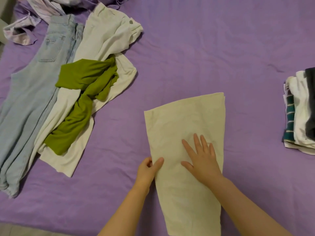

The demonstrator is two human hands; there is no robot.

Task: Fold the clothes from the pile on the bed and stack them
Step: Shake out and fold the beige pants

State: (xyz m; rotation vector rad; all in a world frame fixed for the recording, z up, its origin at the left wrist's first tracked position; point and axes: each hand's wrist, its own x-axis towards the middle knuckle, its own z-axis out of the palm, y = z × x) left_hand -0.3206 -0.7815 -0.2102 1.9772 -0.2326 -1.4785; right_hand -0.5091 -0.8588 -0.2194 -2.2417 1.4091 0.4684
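Purple bedsheet (196, 48) fills the view; all garments lie on it

Unfolded pile, far left: light blue jeans (29, 99) laid long, a cream-white garment (102, 41) beside and partly over them, an olive green top (80, 99) twisted across the cream-white one. A pale lilac patterned piece (22, 33) is bunched at the top left corner

Garment in hand: a beige cloth piece (185, 126), near centre and close to the person, already doubled into a long tapering panel, wider at the far end, running out of view at the bottom edge. Kind of garment cannot be told

Finished stack (300, 113) sits at the right edge, well apart from the beige piece: white, dark grey and teal-striped layers, partly cut off by the frame

Right hand (201, 157): fingers spread, palm flat on the beige panel, pressing it to the sheet
Left hand (148, 169): pinches the panel's left edge, thumb on top, other fingers curled under the cloth

Step, judged: mid-fold on the beige piece, smoothing and squaring its edge
Next move, judged: bring one end over the other to shorten the panel, edges kept aligned and creases pressed out, then carry it right to the stack. Three or more garments remain unfolded on the left
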